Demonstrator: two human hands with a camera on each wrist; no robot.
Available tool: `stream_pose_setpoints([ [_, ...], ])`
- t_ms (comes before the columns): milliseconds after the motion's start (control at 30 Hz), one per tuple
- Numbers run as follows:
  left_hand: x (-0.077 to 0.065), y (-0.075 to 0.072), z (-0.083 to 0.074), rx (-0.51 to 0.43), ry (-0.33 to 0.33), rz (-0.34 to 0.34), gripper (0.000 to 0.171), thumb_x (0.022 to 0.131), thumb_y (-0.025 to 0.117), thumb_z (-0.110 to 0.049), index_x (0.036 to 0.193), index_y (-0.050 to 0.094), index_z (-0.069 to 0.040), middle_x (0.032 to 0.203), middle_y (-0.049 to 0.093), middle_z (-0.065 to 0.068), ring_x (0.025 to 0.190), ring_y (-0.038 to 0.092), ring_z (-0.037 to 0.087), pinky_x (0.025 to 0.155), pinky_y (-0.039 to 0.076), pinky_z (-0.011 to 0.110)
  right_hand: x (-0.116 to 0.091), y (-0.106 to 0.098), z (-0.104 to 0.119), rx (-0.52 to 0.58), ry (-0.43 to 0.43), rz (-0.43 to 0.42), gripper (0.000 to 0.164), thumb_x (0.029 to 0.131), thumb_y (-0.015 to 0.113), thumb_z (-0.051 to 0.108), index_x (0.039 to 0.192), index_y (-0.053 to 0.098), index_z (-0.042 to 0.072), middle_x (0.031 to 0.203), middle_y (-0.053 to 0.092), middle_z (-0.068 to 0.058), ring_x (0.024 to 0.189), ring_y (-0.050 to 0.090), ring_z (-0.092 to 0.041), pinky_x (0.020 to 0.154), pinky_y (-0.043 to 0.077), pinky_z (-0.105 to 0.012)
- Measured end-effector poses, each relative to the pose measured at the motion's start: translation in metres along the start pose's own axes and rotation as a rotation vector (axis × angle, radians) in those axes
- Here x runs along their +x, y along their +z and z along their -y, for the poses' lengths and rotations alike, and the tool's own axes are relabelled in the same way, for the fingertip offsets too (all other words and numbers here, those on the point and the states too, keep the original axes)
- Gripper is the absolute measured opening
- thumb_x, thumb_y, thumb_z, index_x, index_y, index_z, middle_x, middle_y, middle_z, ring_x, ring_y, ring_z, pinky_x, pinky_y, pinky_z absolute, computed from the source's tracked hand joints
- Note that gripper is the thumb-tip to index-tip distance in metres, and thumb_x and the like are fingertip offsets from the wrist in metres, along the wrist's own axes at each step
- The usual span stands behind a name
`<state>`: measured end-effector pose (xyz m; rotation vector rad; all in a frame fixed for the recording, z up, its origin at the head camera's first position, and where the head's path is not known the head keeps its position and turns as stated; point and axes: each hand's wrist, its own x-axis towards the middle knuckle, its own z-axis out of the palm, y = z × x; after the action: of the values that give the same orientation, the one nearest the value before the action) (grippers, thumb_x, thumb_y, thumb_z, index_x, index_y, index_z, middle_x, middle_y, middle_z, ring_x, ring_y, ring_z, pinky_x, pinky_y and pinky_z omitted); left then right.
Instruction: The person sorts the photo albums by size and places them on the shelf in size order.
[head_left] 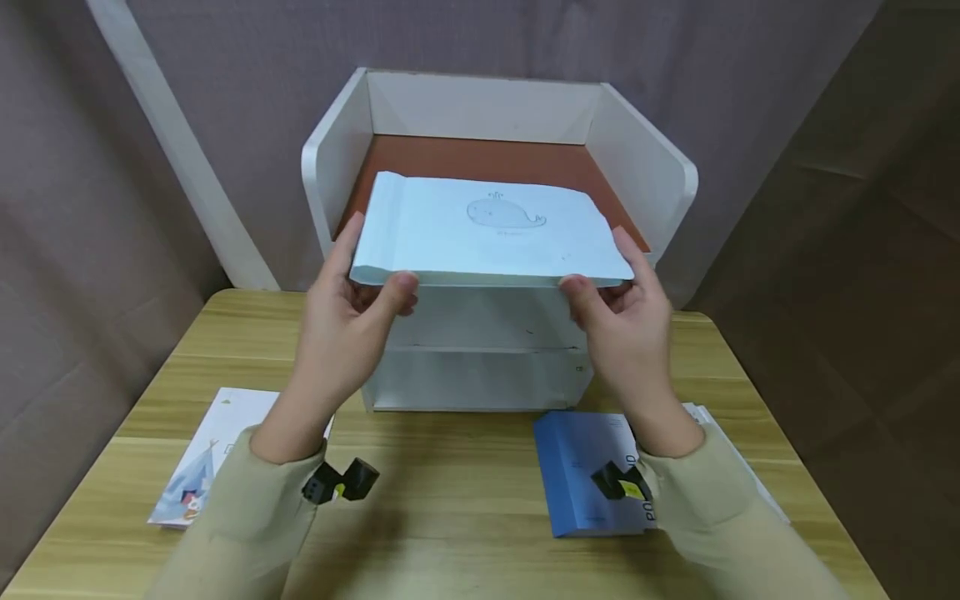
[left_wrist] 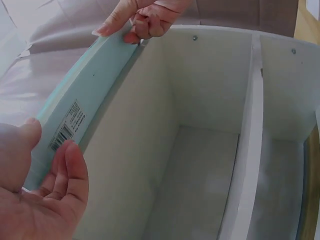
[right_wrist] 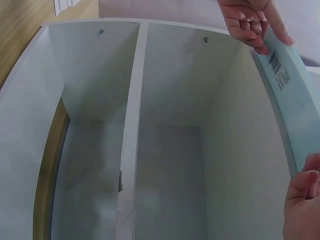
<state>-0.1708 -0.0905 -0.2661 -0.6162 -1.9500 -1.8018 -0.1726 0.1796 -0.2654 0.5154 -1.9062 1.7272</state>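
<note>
A light blue book (head_left: pixel 435 221) with a small whale drawing on its cover is held level, in front of and above the brown top of a white shelf unit (head_left: pixel 487 107). My left hand (head_left: pixel 341 325) grips its left end, thumb at the near edge. At the right end, my right hand (head_left: pixel 626 329) grips it the same way. Both wrist views show the book's pale underside (left_wrist: pixel 95 80), with a barcode label (left_wrist: pixel 69 126). The book's edge lies close to the shelf's upper edge; whether they touch, I cannot tell.
Below the shelf's top are two open compartments (right_wrist: pixel 170 170) split by a board (right_wrist: pixel 131 115). On the wooden table (head_left: pixel 450 500), a white book (head_left: pixel 240 408) lies at left, and a thick blue book (head_left: pixel 577 475) at right partly covers a pale one (head_left: pixel 738 450).
</note>
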Motion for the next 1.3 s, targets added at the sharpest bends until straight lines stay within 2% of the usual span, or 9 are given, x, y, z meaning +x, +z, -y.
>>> stream_pose_setpoints([
  [200, 0.007, 0.004, 0.003, 0.045, 0.001, -0.016, 0.073, 0.095, 0.062, -0.02, 0.154, 0.02, -0.015, 0.099, 0.062, 0.011, 0.073, 0.066, 0.021, 0.068, 0.057, 0.031, 0.006, 0.003, -0.001, -0.079, 0.054, -0.028, 0.07, 0.09, 0.069, 0.017, 0.149, 0.033, 0.007, 0.105, 0.062, -0.015, 0.07, 0.054, -0.021, 0.064, 0.051, -0.02],
  [333, 0.012, 0.005, 0.004, 0.076, -0.005, -0.049, 0.07, 0.096, 0.06, -0.024, 0.153, 0.022, -0.011, 0.09, 0.064, 0.011, 0.071, 0.066, 0.025, 0.066, 0.058, 0.03, 0.011, 0.005, 0.002, -0.139, 0.077, -0.05, 0.07, 0.09, 0.07, 0.022, 0.149, 0.034, 0.007, 0.092, 0.064, -0.015, 0.066, 0.055, -0.022, 0.062, 0.052, -0.021],
  [500, 0.016, 0.005, 0.004, 0.105, -0.034, -0.079, 0.07, 0.095, 0.061, -0.027, 0.152, 0.025, -0.009, 0.08, 0.066, 0.011, 0.065, 0.067, 0.023, 0.062, 0.058, 0.03, 0.013, 0.011, 0.017, -0.241, 0.092, -0.068, 0.069, 0.091, 0.068, 0.024, 0.147, 0.035, 0.001, 0.088, 0.067, -0.015, 0.061, 0.059, -0.018, 0.062, 0.053, -0.02],
  [633, 0.018, 0.005, 0.001, 0.091, -0.072, -0.098, 0.068, 0.095, 0.062, -0.025, 0.152, 0.028, -0.011, 0.073, 0.066, 0.015, 0.059, 0.067, 0.019, 0.058, 0.058, 0.032, 0.014, 0.014, 0.027, -0.248, 0.101, -0.081, 0.065, 0.093, 0.066, 0.021, 0.145, 0.036, -0.003, 0.084, 0.068, -0.015, 0.059, 0.06, -0.014, 0.063, 0.054, -0.018],
  [867, 0.018, 0.008, -0.019, 0.117, -0.122, -0.114, 0.061, 0.097, 0.058, -0.015, 0.15, 0.029, -0.004, 0.075, 0.067, 0.018, 0.06, 0.068, 0.019, 0.059, 0.058, 0.03, 0.016, 0.013, 0.024, -0.261, 0.101, -0.098, 0.062, 0.093, 0.065, 0.02, 0.144, 0.039, -0.002, 0.08, 0.069, -0.011, 0.056, 0.06, -0.013, 0.059, 0.053, -0.017],
  [1000, 0.018, 0.008, -0.02, 0.13, -0.133, -0.115, 0.06, 0.098, 0.057, -0.015, 0.15, 0.03, -0.005, 0.077, 0.067, 0.018, 0.061, 0.068, 0.018, 0.06, 0.058, 0.028, 0.019, 0.009, 0.014, -0.266, 0.097, -0.103, 0.063, 0.092, 0.066, 0.023, 0.145, 0.039, 0.001, 0.081, 0.069, -0.011, 0.056, 0.061, -0.014, 0.059, 0.054, -0.019],
  [1167, 0.015, 0.008, -0.019, 0.151, -0.102, -0.121, 0.056, 0.098, 0.058, -0.012, 0.147, 0.033, -0.001, 0.082, 0.067, 0.018, 0.066, 0.068, 0.025, 0.063, 0.059, 0.031, 0.018, 0.006, 0.01, -0.284, 0.095, -0.098, 0.062, 0.094, 0.065, 0.023, 0.146, 0.038, 0.004, 0.082, 0.069, -0.013, 0.058, 0.062, -0.015, 0.06, 0.054, -0.02],
  [1300, 0.006, 0.006, -0.012, 0.148, -0.038, -0.093, 0.057, 0.097, 0.058, -0.006, 0.147, 0.031, -0.002, 0.092, 0.065, 0.017, 0.077, 0.066, 0.023, 0.07, 0.058, 0.033, 0.01, 0.007, 0.017, -0.236, 0.063, -0.089, 0.06, 0.095, 0.062, 0.014, 0.147, 0.034, 0.003, 0.085, 0.066, -0.018, 0.064, 0.062, -0.017, 0.063, 0.055, -0.022],
])
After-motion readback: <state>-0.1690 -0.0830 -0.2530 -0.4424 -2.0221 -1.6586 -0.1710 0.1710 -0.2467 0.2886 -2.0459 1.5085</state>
